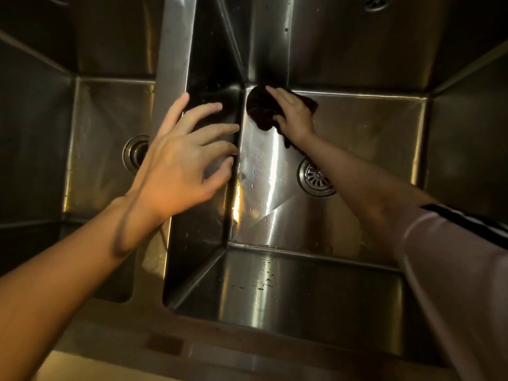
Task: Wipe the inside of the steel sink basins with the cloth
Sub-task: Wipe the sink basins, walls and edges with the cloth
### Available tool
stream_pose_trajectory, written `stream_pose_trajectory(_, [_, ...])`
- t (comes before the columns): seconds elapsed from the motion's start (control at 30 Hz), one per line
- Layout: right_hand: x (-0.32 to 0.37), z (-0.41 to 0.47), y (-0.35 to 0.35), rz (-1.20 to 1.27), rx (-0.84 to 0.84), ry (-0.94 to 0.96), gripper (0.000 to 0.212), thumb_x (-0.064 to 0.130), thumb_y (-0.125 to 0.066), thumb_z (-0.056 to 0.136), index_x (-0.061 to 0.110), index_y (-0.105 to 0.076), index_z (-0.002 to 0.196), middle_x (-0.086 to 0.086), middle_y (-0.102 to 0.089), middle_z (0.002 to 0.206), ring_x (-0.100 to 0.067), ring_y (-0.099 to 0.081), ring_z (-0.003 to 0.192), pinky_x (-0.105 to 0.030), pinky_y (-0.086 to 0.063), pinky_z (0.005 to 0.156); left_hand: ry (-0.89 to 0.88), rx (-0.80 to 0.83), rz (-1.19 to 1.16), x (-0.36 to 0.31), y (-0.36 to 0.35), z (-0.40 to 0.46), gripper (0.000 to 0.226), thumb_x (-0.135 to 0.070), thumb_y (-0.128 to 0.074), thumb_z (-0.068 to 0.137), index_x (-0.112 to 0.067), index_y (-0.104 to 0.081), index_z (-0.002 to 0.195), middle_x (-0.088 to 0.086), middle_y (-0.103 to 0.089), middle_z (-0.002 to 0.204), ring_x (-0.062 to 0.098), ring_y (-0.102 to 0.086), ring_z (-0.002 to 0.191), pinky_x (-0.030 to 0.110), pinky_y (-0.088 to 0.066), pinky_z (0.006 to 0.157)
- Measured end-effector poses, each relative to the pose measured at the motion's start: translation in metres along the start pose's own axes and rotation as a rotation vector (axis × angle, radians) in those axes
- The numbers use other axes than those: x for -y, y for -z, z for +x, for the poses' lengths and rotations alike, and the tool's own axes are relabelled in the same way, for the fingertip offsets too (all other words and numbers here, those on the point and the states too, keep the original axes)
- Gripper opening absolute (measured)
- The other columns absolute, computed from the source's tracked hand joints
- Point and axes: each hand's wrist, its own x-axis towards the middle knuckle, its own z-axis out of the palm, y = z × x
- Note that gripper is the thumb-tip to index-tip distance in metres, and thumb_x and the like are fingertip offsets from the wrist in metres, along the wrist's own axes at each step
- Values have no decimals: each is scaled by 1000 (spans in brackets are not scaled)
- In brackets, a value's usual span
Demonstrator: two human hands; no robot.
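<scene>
the left basin (104, 166) is lying dim, its drain (136, 155) half hidden. the left hand (181, 166) is resting on the divider (176, 59) between the 2 basins, fingers spread wide and reaching over its edge. in the right basin (371, 133), the right hand (292, 114) is pressing the dark cloth (259, 108) into the far left corner; the cloth is bunched, its long axis running along the floor's far edge. the floor around the right drain (316, 177) is lying open.

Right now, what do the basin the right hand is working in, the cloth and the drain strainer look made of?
Right basin: likely stainless steel with a brushed finish; it shows streaky reflections, sharp folded corners and water beads.
Cloth: dark, soft fabric, probably microfibre or terry; it bunches in folds under the right hand.
Drain strainer: shiny metal, perforated with slots; the exact alloy is unclear.
</scene>
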Motion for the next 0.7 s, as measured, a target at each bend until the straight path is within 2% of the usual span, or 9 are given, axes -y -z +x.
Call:
stream_pose_trajectory(0.13, [14,-30,-18,25,36,104,70,3,-62,80,16,-38,145,-10,-47,143,-26,-43,133,-35,-26,115,-4,17,-1,0,2,0,26,-26,-53,91,-15,-75,94,2,-65,124,27,-41,134,51,-11,118])
stream_pose_trajectory(0.3, [-19,-70,-4,-22,179,248,68,5,-64,82,16,-39,145,-10,-46,144,-27,-43,134,-39,-29,115,-7,18,-16,-1,2,-1,29,-28,-50,91,-14,-75,94,2,-65,123,28,-41,134,50,-10,118])
stream_pose_trajectory(0.43, [-29,-42,10,-21,89,126,72,5,-64,80,17,-37,146,-9,-45,145,-28,-43,133,-35,-30,114,-4,1,-26,0,1,0,28,-28,-51,92,-14,-75,93,2,-65,123,26,-41,135,49,-10,119])
stream_pose_trajectory(0.57, [-7,-2,2,24,42,3,75,6,-64,79,24,-36,146,-5,-45,145,-22,-41,134,-23,-26,110,-1,-4,-24,1,0,-1,25,-26,-52,92,-15,-75,94,1,-64,124,24,-40,135,49,-10,119])
stream_pose_trajectory(0.63, [5,1,-8,53,30,-2,75,5,-65,77,24,-38,145,-3,-47,144,-21,-43,133,-19,-25,107,0,-6,-21,1,0,0,24,-25,-54,92,-15,-75,94,1,-64,124,25,-40,135,50,-11,118])
stream_pose_trajectory(0.7, [13,-10,-18,79,7,24,74,3,-66,76,21,-41,143,-4,-49,142,-22,-44,132,-22,-26,109,4,-1,-18,1,0,0,24,-25,-54,91,-15,-75,95,1,-64,125,25,-40,135,50,-11,118])
